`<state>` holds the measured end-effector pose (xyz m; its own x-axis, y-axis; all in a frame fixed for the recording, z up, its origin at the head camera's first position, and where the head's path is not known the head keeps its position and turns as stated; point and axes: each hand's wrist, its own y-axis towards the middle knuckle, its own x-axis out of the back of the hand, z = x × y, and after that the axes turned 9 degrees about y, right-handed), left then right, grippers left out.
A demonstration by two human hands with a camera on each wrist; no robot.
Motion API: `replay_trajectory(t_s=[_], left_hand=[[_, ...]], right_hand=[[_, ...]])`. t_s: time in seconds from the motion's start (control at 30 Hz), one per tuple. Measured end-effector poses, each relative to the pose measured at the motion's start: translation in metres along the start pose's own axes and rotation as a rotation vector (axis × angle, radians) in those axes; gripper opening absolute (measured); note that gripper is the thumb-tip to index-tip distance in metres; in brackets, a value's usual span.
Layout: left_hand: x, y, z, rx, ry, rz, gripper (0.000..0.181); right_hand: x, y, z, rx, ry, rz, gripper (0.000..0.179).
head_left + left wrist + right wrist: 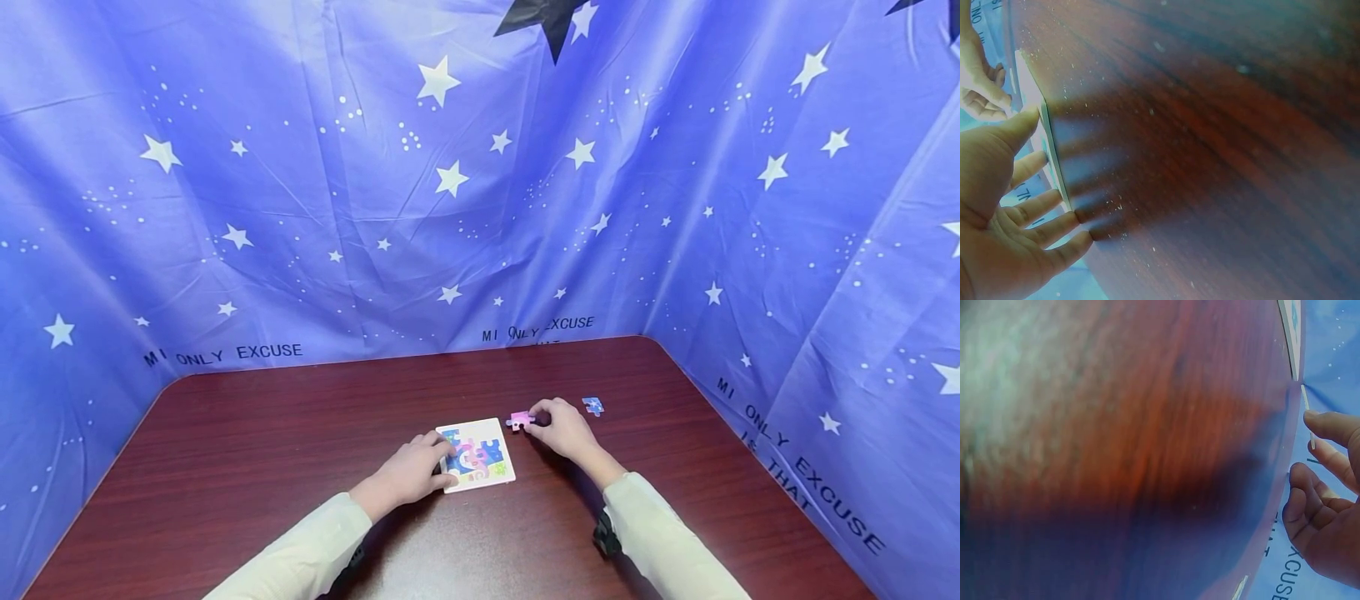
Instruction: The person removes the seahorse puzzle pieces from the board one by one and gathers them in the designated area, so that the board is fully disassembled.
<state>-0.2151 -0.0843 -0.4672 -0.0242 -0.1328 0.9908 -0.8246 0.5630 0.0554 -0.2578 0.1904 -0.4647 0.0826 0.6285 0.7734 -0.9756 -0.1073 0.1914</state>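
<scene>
A square jigsaw board (pixel 480 428) with a pale frame lies on the table, partly filled with blue, pink and yellow-green pieces; its upper part shows bare. My left hand (pixel 408 472) rests at the board's left side, fingers loosely extended and thumb by the near corner. In the left wrist view, the thumb (pixel 1022 128) touches the board's edge. Just right of the board, my right hand (pixel 564 430) pinches a pink jigsaw piece (pixel 519 421) between thumb and index finger. Seen edge-on in the right wrist view, that piece (pixel 1307 406) is a thin pale strip.
A loose blue jigsaw piece (pixel 592 406) lies beyond the right hand on the dark red wooden table (pixel 300 433). Blue star-patterned cloth (pixel 375 183) hangs behind the table and along both sides.
</scene>
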Motion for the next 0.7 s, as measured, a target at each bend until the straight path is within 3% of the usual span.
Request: replay_trajectory(t_s=[0.7], left_hand=[[-0.001, -0.001, 0.001, -0.005, 0.0, -0.006, 0.036]], right_hand=[[0.014, -0.002, -0.025, -0.017, 0.011, -0.013, 0.02]])
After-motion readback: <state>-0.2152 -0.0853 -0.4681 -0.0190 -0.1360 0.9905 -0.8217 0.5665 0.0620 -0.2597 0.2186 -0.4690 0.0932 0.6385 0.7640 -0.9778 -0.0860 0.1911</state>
